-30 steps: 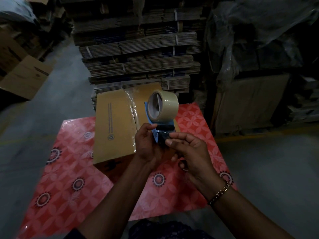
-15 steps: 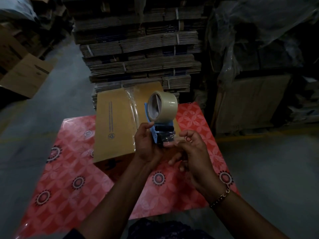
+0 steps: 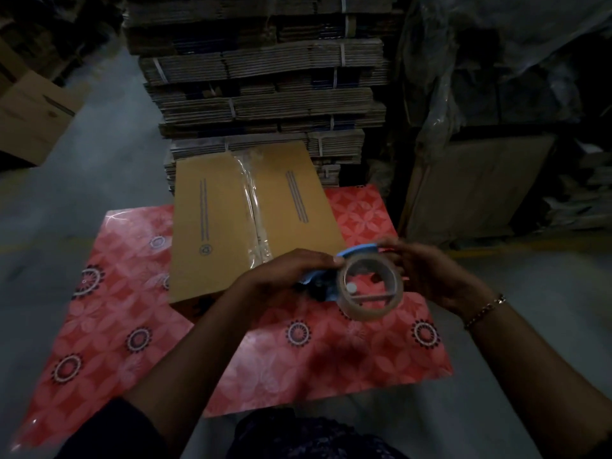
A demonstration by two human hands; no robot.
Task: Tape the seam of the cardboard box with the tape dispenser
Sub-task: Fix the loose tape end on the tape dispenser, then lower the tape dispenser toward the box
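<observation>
Step in hand: the person is getting the tape dispenser [image 3: 356, 279] ready, holding it in the air with both hands just this side of the cardboard box [image 3: 231, 223]; by my reading this is preparation, not taping.
Left hand [image 3: 291, 271]: it is curling around the dispenser's blue frame from the left, fingers closed on it and thumb over the top edge.
Right hand [image 3: 427, 273]: it is gripping the far side of the frame, fingers wrapped behind the tape roll [image 3: 369, 291]; the fingertips are hidden, so how tightly it is closing I cannot tell.
Tape roll: it is sitting between the two hands with its open core facing the camera; whether a loose end is pulled free is too dim to tell.
Box: it is lying flat on the red patterned sheet [image 3: 132, 293] just beyond the left hand, top flaps closed.
Seam [image 3: 253, 210]: it is running away from the hands down the middle of the box, and a glossy clear strip seems to be covering it already.
Next move: judging from this, the dispenser is needing to turn cutter-down, find the tape end, and press onto the box edge nearest the hands before drawing along the seam.
Care needed: the tape is likely wanting steady pressure and a straight line to avoid wrinkles.
</observation>
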